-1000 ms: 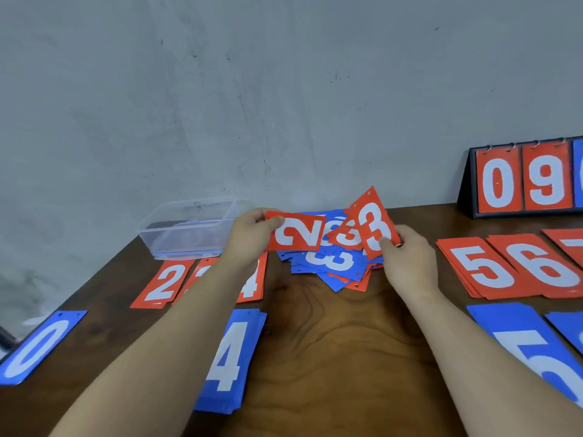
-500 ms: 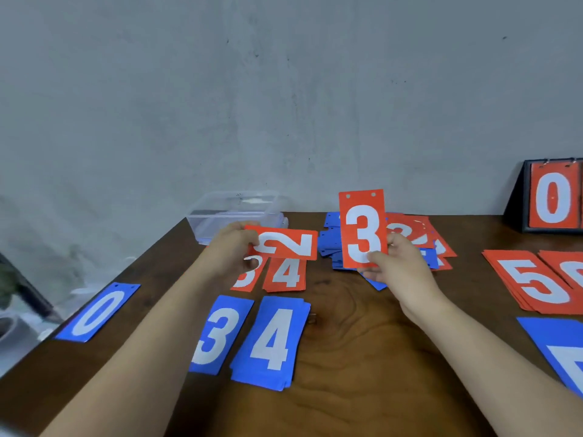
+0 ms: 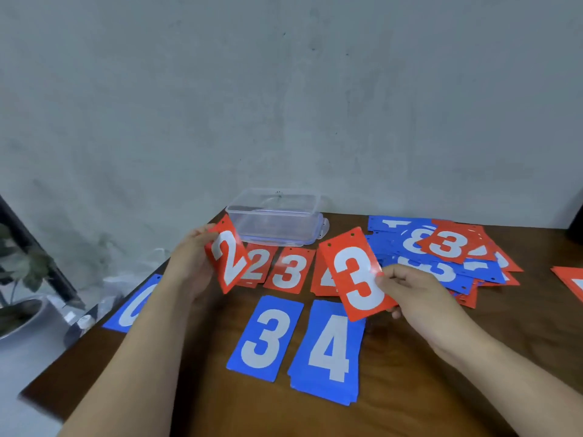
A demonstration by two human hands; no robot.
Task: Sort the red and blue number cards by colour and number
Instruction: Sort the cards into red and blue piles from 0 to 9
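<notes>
My left hand (image 3: 192,266) holds a red 2 card (image 3: 227,257) tilted above the table, just left of the red 2 pile (image 3: 258,263). A red 3 card (image 3: 356,272) is pinched in my right hand (image 3: 410,291), hovering over the red 4 pile (image 3: 323,279), which it mostly hides. Between them lies the red 3 pile (image 3: 290,270). Nearer me lie a blue 3 (image 3: 265,337) and a blue 4 stack (image 3: 329,348). A blue 0 (image 3: 135,305) lies at the left edge, partly behind my left arm. The unsorted heap (image 3: 441,250) of red and blue cards sits at the back right.
A clear plastic box (image 3: 274,217) stands at the back of the wooden table (image 3: 410,389), against the grey wall. Another red card (image 3: 571,283) pokes in at the right edge. A potted plant (image 3: 22,279) stands on the floor to the left.
Both hands have carried their cards left, away from the heap. The red 2 has turned from lying sideways to nearly upright. The red 3 has come down over the sorted red row.
</notes>
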